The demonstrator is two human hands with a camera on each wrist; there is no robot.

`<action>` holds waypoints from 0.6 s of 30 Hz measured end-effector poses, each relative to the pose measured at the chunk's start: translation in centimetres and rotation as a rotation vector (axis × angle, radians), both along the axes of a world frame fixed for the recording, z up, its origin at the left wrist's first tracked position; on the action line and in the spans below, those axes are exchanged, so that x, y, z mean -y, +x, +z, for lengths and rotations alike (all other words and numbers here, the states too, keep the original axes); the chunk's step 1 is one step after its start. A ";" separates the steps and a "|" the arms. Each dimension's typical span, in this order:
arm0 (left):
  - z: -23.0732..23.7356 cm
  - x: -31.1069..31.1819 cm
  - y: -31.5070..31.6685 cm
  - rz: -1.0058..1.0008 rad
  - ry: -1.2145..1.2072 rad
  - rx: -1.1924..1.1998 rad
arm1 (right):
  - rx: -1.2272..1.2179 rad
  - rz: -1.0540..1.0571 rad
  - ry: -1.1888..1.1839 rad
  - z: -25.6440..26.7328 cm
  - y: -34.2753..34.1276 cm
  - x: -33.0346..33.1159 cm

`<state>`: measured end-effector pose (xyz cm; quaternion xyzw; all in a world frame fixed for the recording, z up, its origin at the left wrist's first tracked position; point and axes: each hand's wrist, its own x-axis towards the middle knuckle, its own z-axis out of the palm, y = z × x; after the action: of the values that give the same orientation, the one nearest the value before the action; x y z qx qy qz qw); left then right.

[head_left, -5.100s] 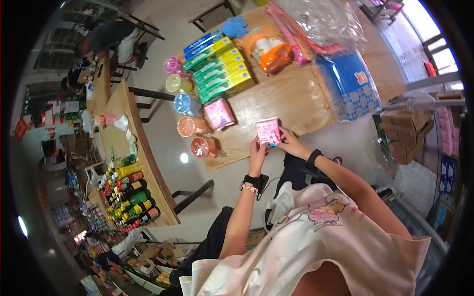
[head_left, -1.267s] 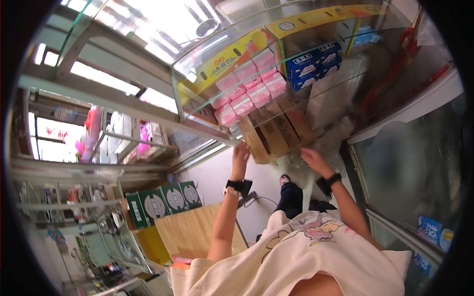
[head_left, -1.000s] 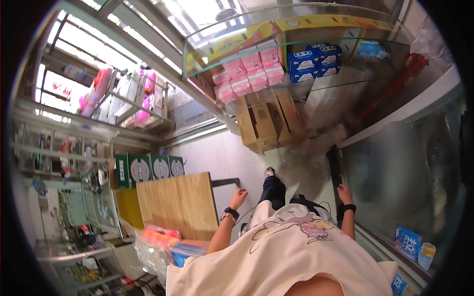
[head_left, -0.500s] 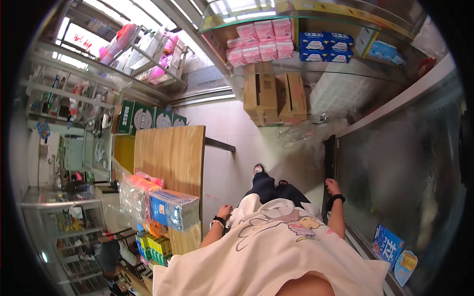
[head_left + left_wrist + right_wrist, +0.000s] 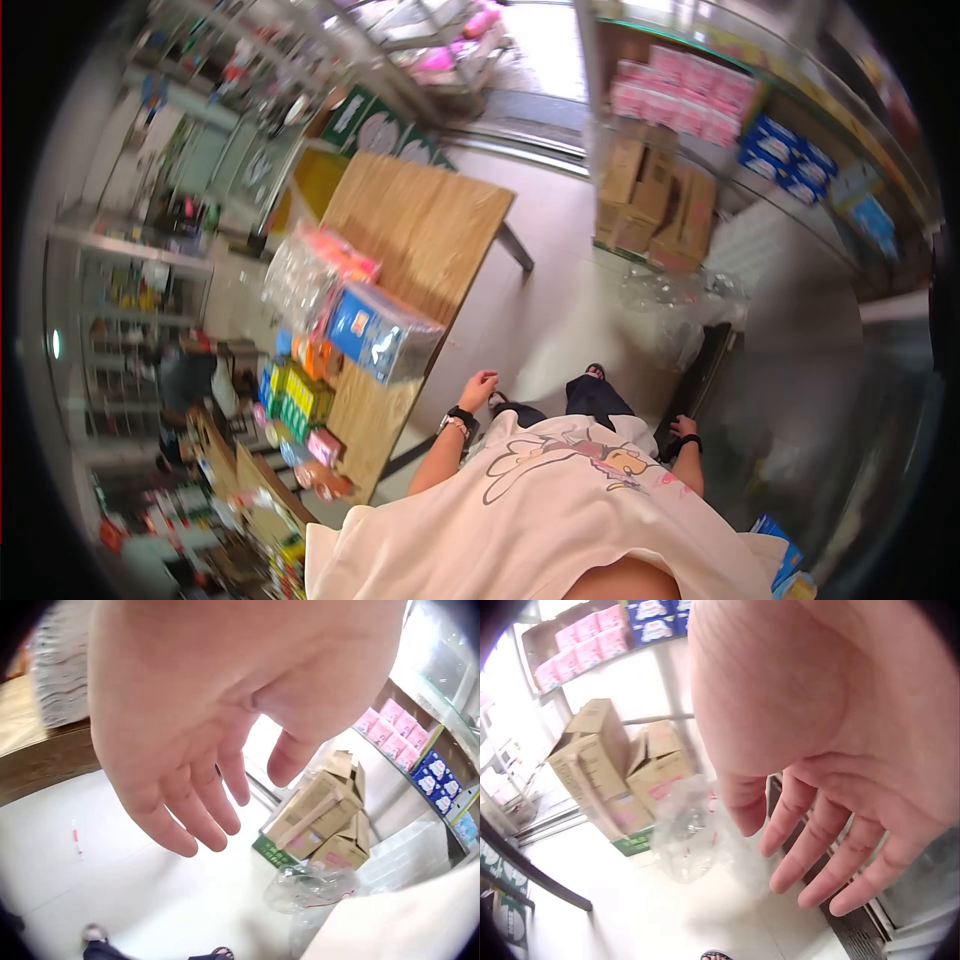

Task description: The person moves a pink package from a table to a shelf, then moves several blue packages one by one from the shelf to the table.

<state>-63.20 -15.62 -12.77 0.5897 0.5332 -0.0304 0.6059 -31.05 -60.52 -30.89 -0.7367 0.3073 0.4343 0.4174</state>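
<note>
My left hand (image 5: 480, 388) hangs beside the wooden table's (image 5: 420, 205) edge, with nothing in it. In the left wrist view its fingers (image 5: 214, 802) are relaxed and slightly bent over the floor. My right hand (image 5: 684, 428) is low at my side, near a glass-fronted cabinet (image 5: 800, 400). Its fingers (image 5: 832, 847) hang loosely spread in the right wrist view and hold nothing. On the table, the nearest thing to my left hand is a blue plastic-wrapped pack (image 5: 370, 330). Beyond it are toothpaste boxes (image 5: 300, 400), a pink packet (image 5: 324, 446) and plastic-wrapped cups (image 5: 325, 482).
Cardboard boxes (image 5: 640, 190) stand on the floor ahead, with clear plastic bags (image 5: 680, 300) in front of them. Pink packets (image 5: 690, 95) and blue packs (image 5: 785, 160) fill the shelf above. A table leg (image 5: 515, 248) stands left of the walkway.
About five seconds ago both hands held a pink packet at the table; now neither does. Since then, raised hands near the cardboard boxes have dropped, and the view has turned left towards the table.
</note>
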 end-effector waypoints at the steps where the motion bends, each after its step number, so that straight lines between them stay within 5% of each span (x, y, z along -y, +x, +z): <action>1: -1.0 0.6 -2.6 0.061 0.003 0.009 | 0.047 0.067 0.036 0.2 0.9 -2.2; 5: -2.7 4.0 -13.8 0.292 0.001 -0.120 | 0.095 0.420 0.078 4.9 4.3 -14.1; 8: -3.7 7.3 -21.4 0.593 -0.114 -0.273 | 0.150 0.640 0.255 3.2 6.2 -21.9; 12: -5.6 12.9 -27.4 1.013 -0.100 -0.287 | 0.271 0.906 0.251 9.0 1.5 -33.5; 15: -6.7 16.2 -28.7 1.122 -0.191 -0.280 | 0.250 1.199 0.315 9.1 -2.9 -39.0; 18: -8.3 17.6 -28.8 0.990 -0.046 -0.368 | 0.287 1.443 0.275 9.2 -8.9 -42.1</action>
<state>-91.95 -33.25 -21.03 0.2388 0.8445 0.1447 0.4570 -39.94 -18.45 -21.66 -0.7458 -0.3669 0.5345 0.1530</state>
